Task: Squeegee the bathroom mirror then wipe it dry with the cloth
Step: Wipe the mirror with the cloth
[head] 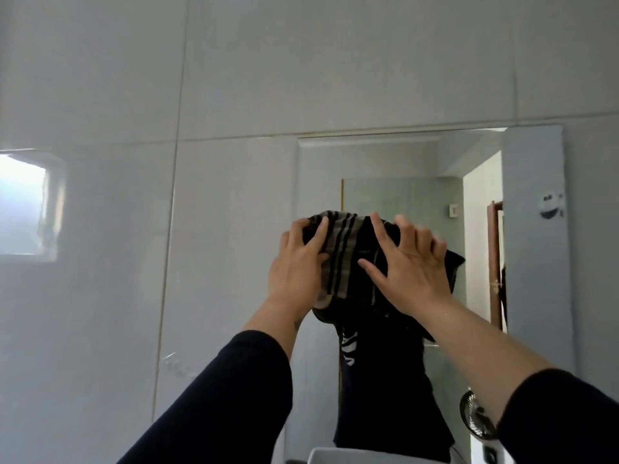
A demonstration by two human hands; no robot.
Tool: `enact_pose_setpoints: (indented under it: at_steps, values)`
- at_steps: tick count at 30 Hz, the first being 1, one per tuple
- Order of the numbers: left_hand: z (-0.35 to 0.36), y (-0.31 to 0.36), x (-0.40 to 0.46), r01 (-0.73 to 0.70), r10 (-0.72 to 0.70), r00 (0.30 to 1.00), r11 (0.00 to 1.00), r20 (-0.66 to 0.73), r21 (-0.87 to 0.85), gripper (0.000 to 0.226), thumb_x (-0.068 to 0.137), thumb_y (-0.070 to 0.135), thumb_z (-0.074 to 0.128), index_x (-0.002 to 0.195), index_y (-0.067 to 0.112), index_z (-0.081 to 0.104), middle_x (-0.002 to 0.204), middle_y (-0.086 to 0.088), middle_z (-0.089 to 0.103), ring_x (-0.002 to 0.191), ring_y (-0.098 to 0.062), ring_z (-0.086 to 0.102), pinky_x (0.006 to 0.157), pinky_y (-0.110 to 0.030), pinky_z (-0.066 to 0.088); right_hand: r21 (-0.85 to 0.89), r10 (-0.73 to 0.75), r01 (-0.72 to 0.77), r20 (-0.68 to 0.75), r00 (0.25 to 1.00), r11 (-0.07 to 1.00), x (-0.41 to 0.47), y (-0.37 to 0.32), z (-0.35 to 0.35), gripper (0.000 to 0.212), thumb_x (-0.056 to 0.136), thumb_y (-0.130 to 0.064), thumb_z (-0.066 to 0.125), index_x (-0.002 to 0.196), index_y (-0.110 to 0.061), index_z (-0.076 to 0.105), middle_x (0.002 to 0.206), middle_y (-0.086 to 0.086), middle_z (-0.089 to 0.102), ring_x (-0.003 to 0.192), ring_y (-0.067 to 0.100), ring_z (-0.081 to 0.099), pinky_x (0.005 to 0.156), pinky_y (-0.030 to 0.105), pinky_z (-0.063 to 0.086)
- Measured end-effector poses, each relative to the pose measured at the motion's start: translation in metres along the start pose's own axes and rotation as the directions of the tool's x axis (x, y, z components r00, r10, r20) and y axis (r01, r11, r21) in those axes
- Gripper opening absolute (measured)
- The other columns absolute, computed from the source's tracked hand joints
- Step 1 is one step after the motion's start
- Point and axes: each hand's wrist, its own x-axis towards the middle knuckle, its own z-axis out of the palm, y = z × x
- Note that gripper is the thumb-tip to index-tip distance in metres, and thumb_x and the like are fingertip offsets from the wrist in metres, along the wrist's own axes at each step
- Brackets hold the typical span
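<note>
The rectangular bathroom mirror (pixel 415 162) hangs on the tiled wall at centre right. A dark cloth with grey and black stripes (pixel 348 259) is pressed flat against its glass, in the mirror's upper middle. My left hand (pixel 298 262) lies on the cloth's left side with fingers spread. On the right side of the cloth, my right hand (pixel 408 262) presses with fingers spread too. Both arms are raised, in dark sleeves. No squeegee is in view. The cloth and my hands hide the reflection behind them.
Large pale wall tiles (pixel 234 78) surround the mirror. A small bright window (pixel 23 205) shows at the left. A white round fitting (pixel 551 204) sticks to the mirror's right edge. A white basin rim (pixel 335 455) sits below. The mirror reflects a doorway and a small fan (pixel 475 420).
</note>
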Motion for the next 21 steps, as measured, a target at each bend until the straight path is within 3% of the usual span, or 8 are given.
enact_pose_setpoints:
  at_steps: [3, 6, 9, 12, 15, 18, 21]
  values:
    - [0.014, -0.007, 0.001, -0.038, 0.035, 0.999, 0.978, 0.014, 0.207, 0.063, 0.096, 0.038, 0.044, 0.150, 0.033, 0.011, 0.151, -0.003, 0.017, 0.133, -0.023, 0.023, 0.094, -0.034, 0.042, -0.053, -0.040, 0.040, -0.001, 0.999, 0.998, -0.005, 0.010, 0.015, 0.077, 0.086, -0.062, 0.042, 0.148, -0.019, 0.027, 0.144, 0.008, 0.024, 0.124, 0.031, 0.031, 0.098, 0.047, 0.019]
    - [0.018, -0.012, 0.002, -0.050, 0.051, 0.999, 0.968, 0.001, 0.248, 0.068, 0.094, 0.043, 0.047, 0.150, 0.035, 0.010, 0.150, -0.003, 0.017, 0.132, -0.023, 0.020, 0.100, -0.036, 0.034, -0.113, -0.191, 0.180, -0.095, 0.977, 0.977, -0.002, 0.005, 0.014, 0.074, 0.089, -0.052, 0.040, 0.151, -0.017, 0.021, 0.158, 0.007, 0.014, 0.144, 0.026, 0.018, 0.109, 0.051, 0.013]
    - [0.017, -0.016, 0.006, -0.082, 0.089, 0.996, 0.972, -0.022, 0.222, 0.070, 0.090, 0.041, 0.055, 0.148, 0.036, 0.018, 0.147, -0.002, 0.022, 0.129, -0.024, 0.023, 0.099, -0.038, 0.036, -0.104, -0.409, 0.396, -0.199, 0.890, 0.912, 0.006, -0.007, 0.008, 0.066, 0.093, -0.032, 0.042, 0.152, -0.017, 0.017, 0.161, 0.006, 0.008, 0.148, 0.020, 0.010, 0.116, 0.052, 0.010]
    - [0.015, -0.019, 0.006, -0.123, 0.133, 0.990, 0.978, -0.046, 0.170, 0.062, 0.087, 0.033, 0.061, 0.143, 0.032, 0.034, 0.146, -0.003, 0.028, 0.127, -0.026, 0.029, 0.094, -0.042, 0.043, -0.057, -0.528, 0.530, -0.217, 0.821, 0.846, 0.021, -0.020, 0.010, 0.058, 0.097, -0.027, 0.036, 0.151, -0.013, 0.019, 0.159, 0.006, 0.014, 0.147, 0.019, 0.013, 0.117, 0.051, 0.011]
    - [0.015, -0.033, -0.001, -0.197, 0.206, 0.977, 0.973, -0.061, 0.122, 0.065, 0.086, 0.025, 0.062, 0.144, 0.031, 0.033, 0.145, -0.003, 0.032, 0.125, -0.027, 0.034, 0.095, -0.040, 0.045, -0.049, -0.543, 0.542, -0.129, 0.829, 0.839, 0.034, -0.022, 0.020, 0.057, 0.100, -0.034, 0.028, 0.151, -0.014, 0.015, 0.159, 0.004, 0.019, 0.146, 0.018, 0.019, 0.117, 0.052, 0.012]
    - [0.014, -0.049, -0.017, -0.222, 0.223, 0.973, 0.975, -0.067, 0.015, 0.073, 0.088, 0.020, 0.061, 0.148, 0.036, 0.023, 0.152, 0.002, 0.024, 0.131, -0.022, 0.032, 0.105, -0.028, 0.033, -0.138, -0.525, 0.511, -0.096, 0.846, 0.848, 0.037, -0.024, 0.028, 0.057, 0.099, -0.035, 0.024, 0.151, -0.015, 0.015, 0.157, 0.001, 0.026, 0.145, 0.019, 0.022, 0.117, 0.053, 0.007]
    - [0.015, -0.055, -0.033, -0.183, 0.180, 0.982, 0.982, -0.049, -0.052, 0.062, 0.094, 0.039, 0.044, 0.148, 0.037, 0.015, 0.159, 0.007, 0.010, 0.139, -0.015, 0.027, 0.111, -0.027, 0.028, -0.277, -0.542, 0.498, -0.108, 0.834, 0.822, 0.038, -0.034, 0.031, 0.057, 0.099, -0.034, 0.019, 0.152, -0.015, 0.013, 0.160, 0.002, 0.016, 0.148, 0.022, 0.009, 0.116, 0.055, -0.007]
